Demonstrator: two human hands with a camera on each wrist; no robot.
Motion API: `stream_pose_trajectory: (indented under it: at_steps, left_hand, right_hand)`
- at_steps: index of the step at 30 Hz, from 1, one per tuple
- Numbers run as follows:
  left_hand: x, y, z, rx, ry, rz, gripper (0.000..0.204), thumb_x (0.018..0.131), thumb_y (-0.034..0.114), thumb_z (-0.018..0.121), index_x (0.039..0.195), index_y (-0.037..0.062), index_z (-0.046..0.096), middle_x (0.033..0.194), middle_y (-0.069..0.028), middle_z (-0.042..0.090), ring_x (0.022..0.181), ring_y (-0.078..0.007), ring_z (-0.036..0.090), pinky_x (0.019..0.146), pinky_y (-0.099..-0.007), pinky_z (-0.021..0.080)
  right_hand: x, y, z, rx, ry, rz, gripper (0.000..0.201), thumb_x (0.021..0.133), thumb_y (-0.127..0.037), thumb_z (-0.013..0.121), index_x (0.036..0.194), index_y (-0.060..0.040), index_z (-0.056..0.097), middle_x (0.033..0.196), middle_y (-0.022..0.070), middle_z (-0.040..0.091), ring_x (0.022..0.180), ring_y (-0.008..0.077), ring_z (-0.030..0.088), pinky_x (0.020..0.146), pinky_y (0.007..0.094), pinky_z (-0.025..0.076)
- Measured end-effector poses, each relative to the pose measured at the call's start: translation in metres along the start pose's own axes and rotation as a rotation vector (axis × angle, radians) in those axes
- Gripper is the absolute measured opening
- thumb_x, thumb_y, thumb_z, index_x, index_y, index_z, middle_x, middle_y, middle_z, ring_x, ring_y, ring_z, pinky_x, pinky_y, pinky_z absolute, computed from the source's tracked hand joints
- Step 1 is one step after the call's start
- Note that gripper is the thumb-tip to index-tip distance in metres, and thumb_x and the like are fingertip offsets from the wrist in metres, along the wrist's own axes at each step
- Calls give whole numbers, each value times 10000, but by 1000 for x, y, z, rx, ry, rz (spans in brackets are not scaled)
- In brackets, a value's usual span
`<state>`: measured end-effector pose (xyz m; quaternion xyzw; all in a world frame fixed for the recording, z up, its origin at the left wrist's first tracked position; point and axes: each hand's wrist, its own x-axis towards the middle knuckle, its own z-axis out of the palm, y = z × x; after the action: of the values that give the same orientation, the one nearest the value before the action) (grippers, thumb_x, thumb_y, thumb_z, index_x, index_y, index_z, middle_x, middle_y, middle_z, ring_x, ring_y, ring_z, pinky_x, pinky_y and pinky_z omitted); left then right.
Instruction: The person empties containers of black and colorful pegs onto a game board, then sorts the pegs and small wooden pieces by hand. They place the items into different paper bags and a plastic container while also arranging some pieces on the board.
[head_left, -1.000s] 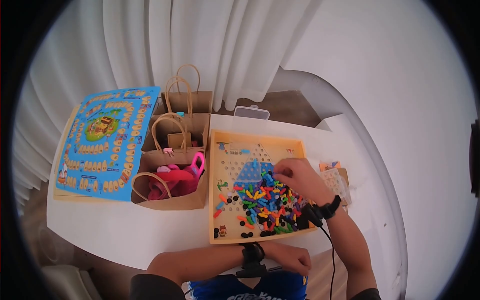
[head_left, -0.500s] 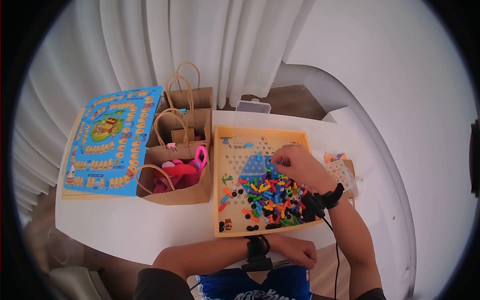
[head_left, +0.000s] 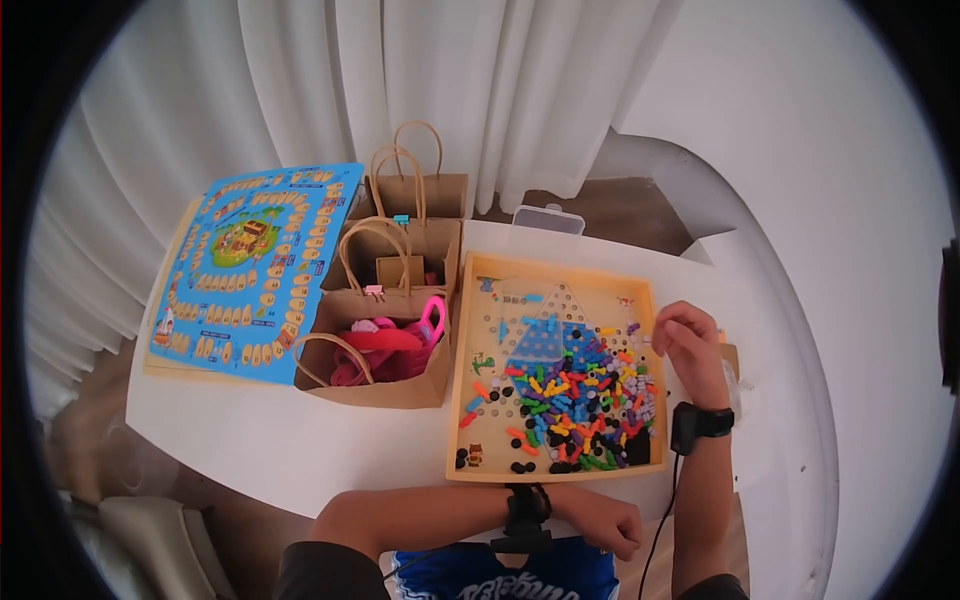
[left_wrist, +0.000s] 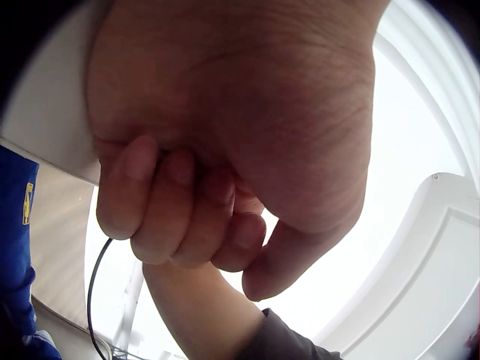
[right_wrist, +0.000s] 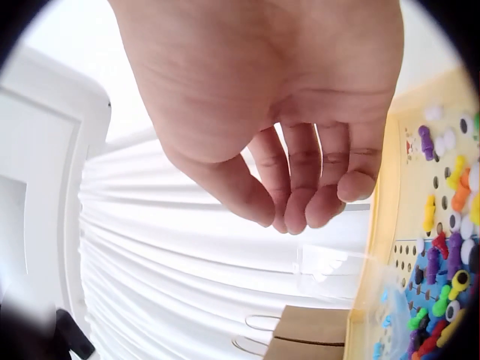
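Note:
My right hand (head_left: 692,352) is raised at the right edge of the wooden tray (head_left: 459,400), beside the heap of colored pegs (head_left: 565,400). Seen from the right wrist, its fingers (right_wrist: 302,161) are relaxed and slightly bent, the thumb near them, and nothing shows between them. My left hand (head_left: 603,520) lies in front of the tray's near edge. The left wrist view shows this hand (left_wrist: 225,150) with its fingers curled in toward the palm, with nothing visible in it. A clear plastic piece (head_left: 533,333) lies over the blue area of the board inside the tray.
Left of the tray stand brown paper bags (head_left: 400,385), the front one holding pink and red items (head_left: 385,345). A blue game board (head_left: 285,270) lies further left. A clear box (head_left: 548,219) sits behind the tray; the white table (head_left: 250,430) extends around them.
My right hand has moved from above the pegs outward to the tray's right edge, and its fingers have loosened. My left hand remains in front of the tray. The head view has shifted slightly.

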<state>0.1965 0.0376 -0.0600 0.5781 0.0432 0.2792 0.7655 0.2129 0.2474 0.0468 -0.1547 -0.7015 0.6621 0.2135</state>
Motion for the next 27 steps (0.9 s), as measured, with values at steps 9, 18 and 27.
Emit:
stream_pose_trajectory:
  at_steps: [9,18,27]
  left_hand:
    - [-5,57,34,278,279,23,339,970,187,634,720,22,475,624,-40,384,609,-163,395,605,-336,363]
    - [-109,144,66,1768,1290,-514,156,851,126,720,985,51,694,924,-110,673,916,-319,643,851,-441,481]
    - [-132,106,47,1912,1355,-1020,104,838,90,715,934,77,679,897,-75,691,974,-264,644,883,-396,453]
  right_hand:
    - [-22,27,-20,321,-16,-19,179,959,-172,632,880,-16,595,666,-46,428,603,71,338,584,273,262]
    - [-21,31,-21,429,-54,-11,173,968,-160,608,877,-14,607,645,-62,376,581,49,291,559,261,215]
    - [-21,39,-28,526,-106,-39,149,970,-128,593,906,4,626,618,-62,360,551,47,276,537,261,210]
